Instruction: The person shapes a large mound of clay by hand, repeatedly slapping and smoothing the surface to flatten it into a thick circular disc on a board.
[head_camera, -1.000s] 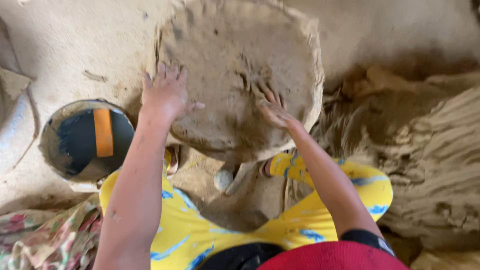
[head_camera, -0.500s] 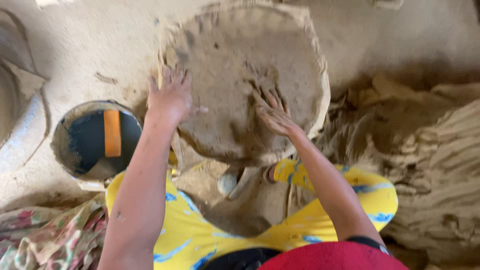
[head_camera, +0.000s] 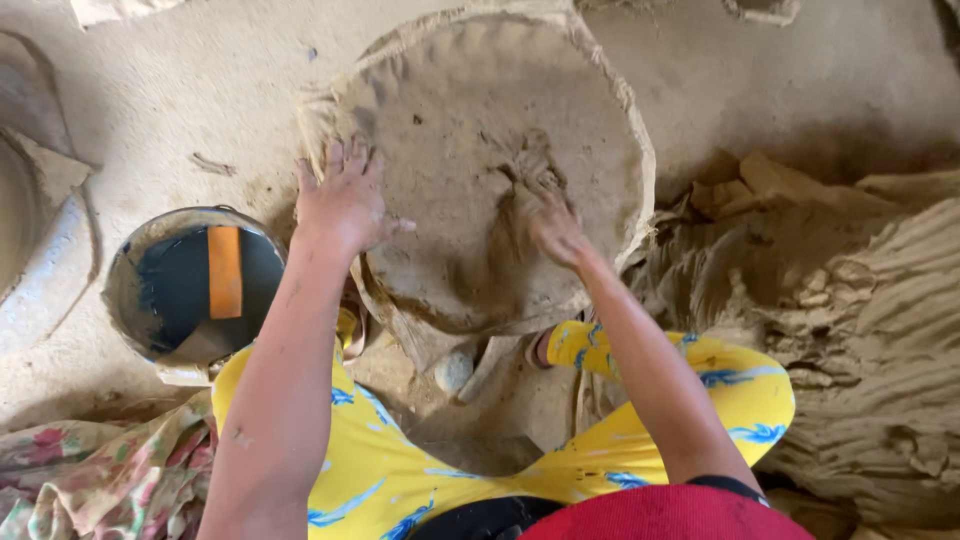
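- The big round clay disc (head_camera: 470, 150) lay out in front of the seated person, propped over the feet, its rim draped in coarse cloth.
- The left hand (head_camera: 345, 205) was spread flat, fingers splayed, pressing on the disc's left edge; it gripped nothing.
- The right hand (head_camera: 550, 228) was pressed into the wet clay near the disc's middle, fingers loosely curled; whether it had a pinch of clay, I couldn't tell.
- A round pail of dark water (head_camera: 190, 285) with an orange strip in it sat on the earthen floor just left of the left arm.
- A heap of ridged raw clay (head_camera: 860, 330) rose to the right, near the right knee.
- A small pale stone (head_camera: 453, 370) rested under the disc's near edge, between the yellow-patterned legs.
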